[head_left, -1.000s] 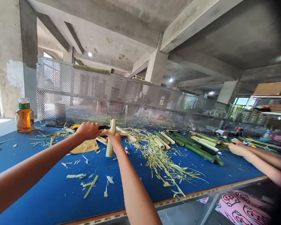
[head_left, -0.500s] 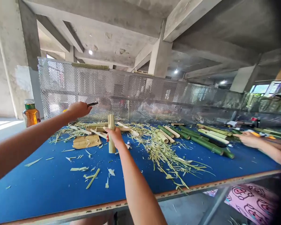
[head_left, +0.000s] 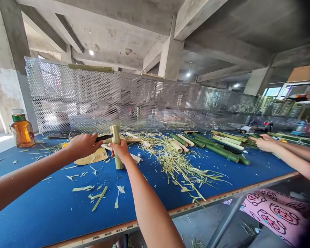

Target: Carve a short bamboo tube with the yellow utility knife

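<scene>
Left hand [head_left: 82,145] closed tight around a short dark-handled knife [head_left: 103,138], its tip at or just beside the upper part of an upright pale-green bamboo tube [head_left: 115,146]; contact cannot be told, and the blade is hard to make out. Right hand [head_left: 121,151] wrapped around the tube's middle, fingers curled, lower end standing on the long blue-topped table [head_left: 41,206], toward its far side. A tan sheet of husk or card [head_left: 90,156] lies just left of the tube; a heap of pale bamboo shavings [head_left: 170,165] spreads to its right. Cut green bamboo lengths [head_left: 217,146] sit farther right, near a co-worker's hands [head_left: 265,143]. Main risk: the blade works close above the right hand, so a slip along the curved surface could reach those fingers. Hard sideways pressure could also tip the tube, which stands on end among loose scraps.
</scene>
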Demonstrator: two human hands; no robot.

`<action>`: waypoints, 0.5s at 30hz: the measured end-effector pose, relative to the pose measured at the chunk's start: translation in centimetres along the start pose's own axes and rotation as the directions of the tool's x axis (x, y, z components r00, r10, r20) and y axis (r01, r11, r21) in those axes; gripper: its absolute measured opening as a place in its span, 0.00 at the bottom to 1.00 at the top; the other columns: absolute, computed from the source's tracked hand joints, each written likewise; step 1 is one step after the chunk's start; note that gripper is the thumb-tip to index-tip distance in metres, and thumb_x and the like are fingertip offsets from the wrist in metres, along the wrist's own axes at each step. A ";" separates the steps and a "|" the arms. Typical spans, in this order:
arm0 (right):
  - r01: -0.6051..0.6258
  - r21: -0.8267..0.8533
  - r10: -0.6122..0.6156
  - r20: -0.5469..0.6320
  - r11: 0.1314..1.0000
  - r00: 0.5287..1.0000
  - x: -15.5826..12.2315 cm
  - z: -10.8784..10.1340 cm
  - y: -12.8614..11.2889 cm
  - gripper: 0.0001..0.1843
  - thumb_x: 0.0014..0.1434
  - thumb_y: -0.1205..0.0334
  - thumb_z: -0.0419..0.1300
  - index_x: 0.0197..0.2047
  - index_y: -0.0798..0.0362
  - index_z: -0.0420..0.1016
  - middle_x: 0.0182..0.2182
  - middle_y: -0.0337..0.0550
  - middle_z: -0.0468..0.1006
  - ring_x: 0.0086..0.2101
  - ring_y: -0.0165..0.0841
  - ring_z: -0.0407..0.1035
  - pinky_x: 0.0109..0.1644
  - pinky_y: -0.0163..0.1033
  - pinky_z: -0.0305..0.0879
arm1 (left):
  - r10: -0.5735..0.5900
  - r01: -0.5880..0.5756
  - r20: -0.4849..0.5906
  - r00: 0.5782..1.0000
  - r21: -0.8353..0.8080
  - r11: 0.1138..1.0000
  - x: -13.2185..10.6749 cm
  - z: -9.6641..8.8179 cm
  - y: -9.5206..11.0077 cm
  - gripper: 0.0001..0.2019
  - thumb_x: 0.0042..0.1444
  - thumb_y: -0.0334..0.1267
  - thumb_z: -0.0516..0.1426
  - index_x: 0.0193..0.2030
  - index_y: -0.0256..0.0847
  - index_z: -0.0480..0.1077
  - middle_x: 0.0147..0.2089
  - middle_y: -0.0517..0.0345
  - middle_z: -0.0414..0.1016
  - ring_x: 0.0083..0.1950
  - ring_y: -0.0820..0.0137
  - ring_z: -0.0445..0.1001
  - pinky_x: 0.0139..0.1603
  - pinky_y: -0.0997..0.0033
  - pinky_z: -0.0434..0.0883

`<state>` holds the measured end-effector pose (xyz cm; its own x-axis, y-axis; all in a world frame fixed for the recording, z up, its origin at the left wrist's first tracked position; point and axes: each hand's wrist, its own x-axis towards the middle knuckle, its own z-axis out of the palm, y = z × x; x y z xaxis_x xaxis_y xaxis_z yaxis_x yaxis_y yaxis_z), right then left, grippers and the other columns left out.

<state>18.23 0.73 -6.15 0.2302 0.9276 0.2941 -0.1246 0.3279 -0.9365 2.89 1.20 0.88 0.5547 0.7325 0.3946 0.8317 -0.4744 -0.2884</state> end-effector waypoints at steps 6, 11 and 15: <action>0.009 -0.023 -0.009 -0.019 1.000 1.000 0.0 0.5 0.1 0.04 0.37 0.62 0.56 0.21 0.52 0.66 0.08 0.28 0.62 0.11 0.20 0.57 0.19 0.31 0.50 | -0.009 0.009 -0.005 1.000 0.068 0.998 0.5 0.4 0.1 0.20 0.60 0.49 0.40 0.37 0.37 0.64 0.26 0.48 0.70 0.29 0.58 0.73 0.26 0.68 0.60; 0.020 -0.083 -0.023 -0.031 0.996 0.999 0.1 0.5 0.2 0.04 0.39 0.64 0.56 0.24 0.51 0.65 0.10 0.29 0.63 0.11 0.24 0.57 0.16 0.31 0.55 | -0.009 0.009 0.002 1.000 0.026 1.000 0.2 0.2 -0.2 0.19 0.60 0.50 0.40 0.34 0.37 0.63 0.25 0.50 0.69 0.28 0.62 0.72 0.26 0.69 0.60; 0.039 -0.110 -0.043 -0.039 0.993 0.998 0.0 0.6 0.4 0.03 0.39 0.63 0.56 0.22 0.51 0.65 0.09 0.29 0.62 0.11 0.23 0.56 0.16 0.30 0.53 | 0.000 0.000 0.001 1.000 0.040 0.999 0.3 0.5 -0.8 0.20 0.60 0.50 0.40 0.34 0.37 0.64 0.26 0.48 0.70 0.29 0.61 0.72 0.27 0.68 0.60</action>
<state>17.58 1.02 -6.42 0.2734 0.9047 0.3267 -0.0088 0.3419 -0.9397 2.44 2.06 0.77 0.5548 0.7331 0.3933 0.8299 -0.4547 -0.3232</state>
